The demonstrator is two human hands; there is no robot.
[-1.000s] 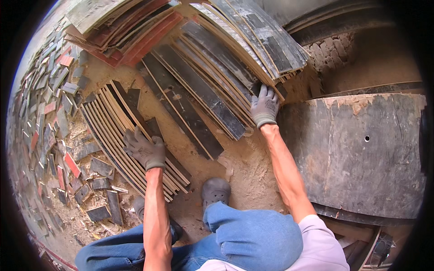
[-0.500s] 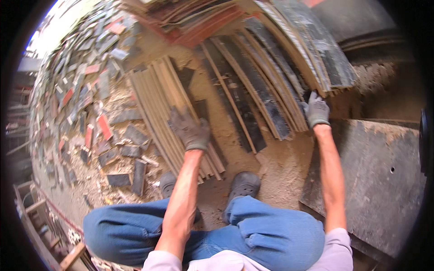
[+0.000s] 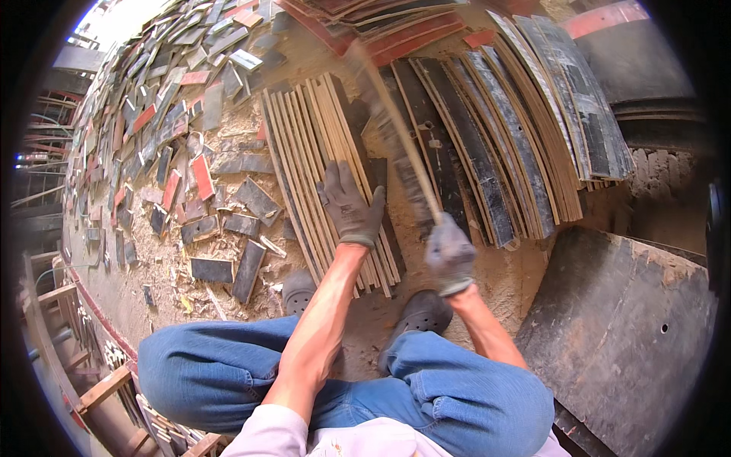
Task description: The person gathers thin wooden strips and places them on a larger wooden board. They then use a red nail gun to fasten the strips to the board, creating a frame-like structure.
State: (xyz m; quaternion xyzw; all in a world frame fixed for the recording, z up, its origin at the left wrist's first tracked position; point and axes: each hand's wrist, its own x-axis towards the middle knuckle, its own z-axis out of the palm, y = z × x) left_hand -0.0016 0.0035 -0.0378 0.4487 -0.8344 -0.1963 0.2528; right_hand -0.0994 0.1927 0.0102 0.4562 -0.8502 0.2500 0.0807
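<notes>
My left hand (image 3: 350, 206), in a grey work glove, lies with its fingers spread on a bundle of plywood strips (image 3: 293, 145) stood on edge side by side. My right hand (image 3: 450, 251), gloved too, is wrapped round the near end of one long plywood strip (image 3: 401, 129). That strip is blurred by motion and stretches away from me, apart from the bundle and to its right. Farther right lies a row of black-faced plywood strips (image 3: 487, 179), some leaning over one another.
Small wood offcuts (image 3: 202, 179) cover the ground on the left. Red-edged boards (image 3: 411, 42) lie at the far side. A large dark board (image 3: 624, 305) with a hole is at my right. My shoes (image 3: 426, 312) stand just before the strips.
My right hand has moved left from the right-hand row, with a plywood strip now in its grip. My left hand stays on the bundle. The view has shifted slightly.
</notes>
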